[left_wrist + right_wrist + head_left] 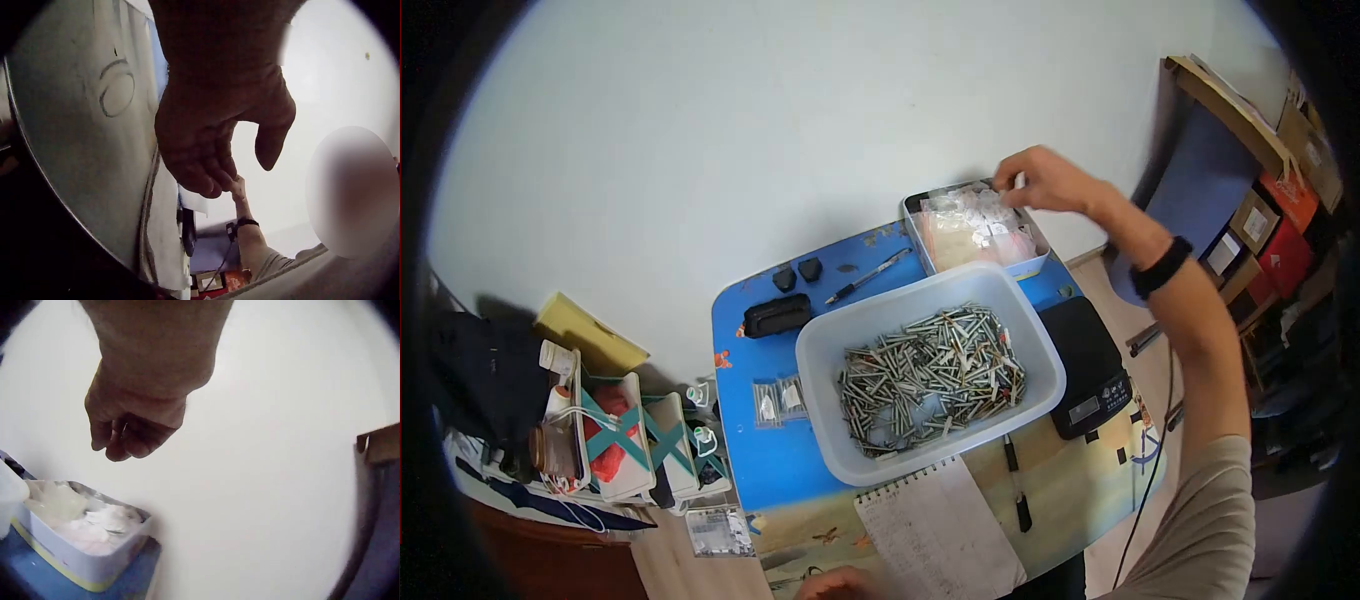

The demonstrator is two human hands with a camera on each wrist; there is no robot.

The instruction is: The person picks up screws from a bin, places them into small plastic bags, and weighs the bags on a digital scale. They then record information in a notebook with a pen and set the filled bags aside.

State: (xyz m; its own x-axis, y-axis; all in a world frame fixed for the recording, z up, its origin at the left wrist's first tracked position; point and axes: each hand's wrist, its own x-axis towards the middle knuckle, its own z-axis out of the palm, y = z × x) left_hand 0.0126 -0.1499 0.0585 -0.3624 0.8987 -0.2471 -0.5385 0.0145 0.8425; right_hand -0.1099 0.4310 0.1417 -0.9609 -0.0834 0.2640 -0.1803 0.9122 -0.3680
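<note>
My right hand (pixel 1048 182) is raised over the back right corner of a tin box (pixel 1030 268) full of small clear plastic bags (pixel 975 220). In the right wrist view, the fingers bend loosely toward the thumb above the tin, and nothing shows held between them. My left hand (pixel 215 131) hangs near the table's front edge with loosely bent fingers and the thumb apart, holding nothing. In front of the tin stands a translucent plastic tub (pixel 1040 375) with a heap of metal screws or pins (pixel 930 370).
A black digital scale (pixel 1085 350) stands right of the tub. In front lie a spiral notebook (pixel 940 530) and a black pen (pixel 1018 485). Filled bags (pixel 778 400), a black tray (pixel 777 316) and another pen (pixel 868 277) lie at left. Cardboard boxes (pixel 1255 222) stand off to the right.
</note>
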